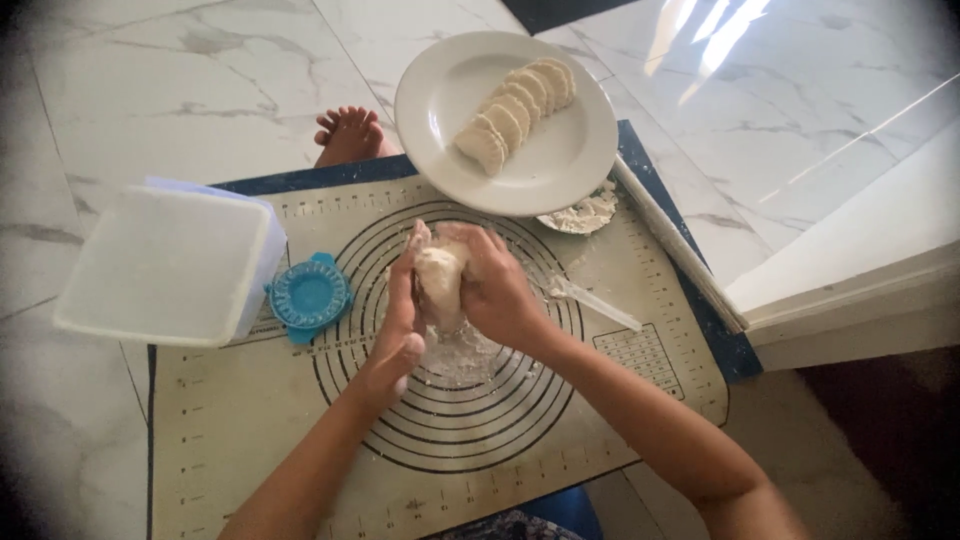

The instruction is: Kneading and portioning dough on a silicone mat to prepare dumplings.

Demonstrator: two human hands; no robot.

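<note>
A pale, floury lump of dough (440, 280) sits raised between the two hands, above the middle of the ringed pastry mat (250, 420). It looks soft and uneven, roughly oblong and stood on end, with loose flour scattered on the mat's rings just beneath it.

At the far left a white, square plastic container (165, 265) with a bluish edge rests half on the mat and half on the marble floor (150, 90). Just beside it to the right lies a round blue dumpling press (308, 296), opened flat, with a ridged rim. The mat itself is beige, printed with dark concentric circles and ruler marks along its borders.

The left hand (402, 320) presses its palm and fingers flat against the dough's left side, a loose grip rather than a fist. The right hand (495, 290) is curled over the top and right side of the dough, its grip closed around the lump.

Right of the hands a thin white scraper-like tool (595, 303) lies on the mat. Above, a white plate (560, 160) carries a row of crimped, half-moon dumplings (515, 110), with a small dish of flour (585, 212) tucked under its rim. A bare foot (350, 135) shows on the floor left of the plate.
</note>
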